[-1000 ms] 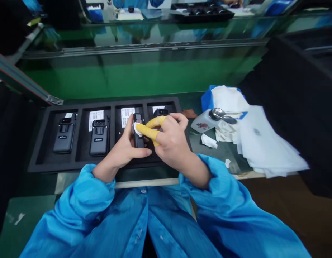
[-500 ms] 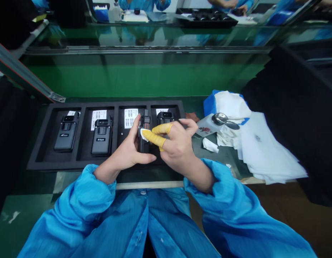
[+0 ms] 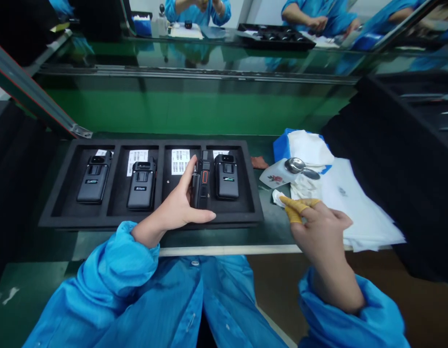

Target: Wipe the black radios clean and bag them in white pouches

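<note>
Since the earlier frames, the right hand [image 3: 320,227] has left the dark device [image 3: 201,186] and swung out to the table's right side, its yellow-covered fingertips now at a small white wad [image 3: 278,197]; whether they pinch it or merely touch it cannot be told. The left hand [image 3: 175,208] grips the device, turned edge-on with an orange-outlined mark showing, over the third compartment of the black tray [image 3: 93,221]. Close around the right hand stand a bottle [image 3: 275,175] with a rose print and a metal cap [image 3: 294,165], its lid flipped open, a crumpled white cloth [image 3: 304,187] and a fan of white sheets [image 3: 369,208], which the hand partly overlaps. Behind these sits a blue box [image 3: 281,145] filled with folded white cloths [image 3: 311,149]; a reddish-brown scrap [image 3: 259,162] lies between the tray and the bottle. Compartments one, two and four each hold a similar device, the second one [image 3: 141,188] reading "Riton", and printed labels lie at the back of all four, the first and last partly covered. A green panel [image 3: 209,108] bounds the table, and past it co-workers in blue sleeves [image 3: 218,17] are cut off at the top edge. Their small items are blurred, the label print is unreadable, and the left hand's inner fingers are hidden behind the device.
</note>
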### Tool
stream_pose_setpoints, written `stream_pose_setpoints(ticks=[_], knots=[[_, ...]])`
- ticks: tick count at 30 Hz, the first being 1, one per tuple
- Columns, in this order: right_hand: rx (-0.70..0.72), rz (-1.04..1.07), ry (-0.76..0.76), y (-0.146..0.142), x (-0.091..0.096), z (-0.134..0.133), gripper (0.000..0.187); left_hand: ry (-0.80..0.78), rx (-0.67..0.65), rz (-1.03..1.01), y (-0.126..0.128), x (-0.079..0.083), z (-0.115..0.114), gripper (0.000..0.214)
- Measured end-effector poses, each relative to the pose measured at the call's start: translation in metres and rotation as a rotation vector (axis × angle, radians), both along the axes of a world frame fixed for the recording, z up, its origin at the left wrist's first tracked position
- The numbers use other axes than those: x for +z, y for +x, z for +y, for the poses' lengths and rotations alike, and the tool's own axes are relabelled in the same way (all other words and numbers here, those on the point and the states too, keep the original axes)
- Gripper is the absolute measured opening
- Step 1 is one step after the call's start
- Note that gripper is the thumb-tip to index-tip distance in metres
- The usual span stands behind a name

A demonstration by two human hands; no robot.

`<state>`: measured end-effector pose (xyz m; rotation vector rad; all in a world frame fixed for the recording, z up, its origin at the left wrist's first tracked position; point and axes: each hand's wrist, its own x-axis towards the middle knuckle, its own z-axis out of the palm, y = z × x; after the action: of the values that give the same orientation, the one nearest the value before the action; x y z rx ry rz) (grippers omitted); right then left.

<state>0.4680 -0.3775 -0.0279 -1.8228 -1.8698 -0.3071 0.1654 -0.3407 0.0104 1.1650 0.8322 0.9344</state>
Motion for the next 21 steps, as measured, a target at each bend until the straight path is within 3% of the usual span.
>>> stream_pose_setpoints(ticks=[3,5,9,13,16,21], knots=[[-0.120,-0.065,-0.182,0.005,-0.010,-0.005,0.027,0.017,0.042,0.015,0.001,-0.001,-0.001,0.117],[-0.146,-0.055,-0.158,-0.007,-0.005,-0.003,0.028,0.053,0.100,0.050,0.001,0.000,-0.003,0.114],[-0.048,-0.010,-0.041,-0.057,0.020,0.014,0.029,0.266,0.311,0.211,-0.004,0.002,-0.004,0.108],[-0.002,-0.050,-0.256,-0.105,0.033,0.038,0.039,0.539,0.462,0.445,-0.009,-0.004,-0.007,0.085],[-0.013,-0.009,-0.389,-0.122,0.032,0.049,0.047,0.644,0.493,0.523,-0.009,-0.012,-0.011,0.073],[0.023,0.284,-0.334,-0.131,0.031,0.051,0.056,0.715,0.470,0.571,-0.009,-0.021,-0.018,0.067]])
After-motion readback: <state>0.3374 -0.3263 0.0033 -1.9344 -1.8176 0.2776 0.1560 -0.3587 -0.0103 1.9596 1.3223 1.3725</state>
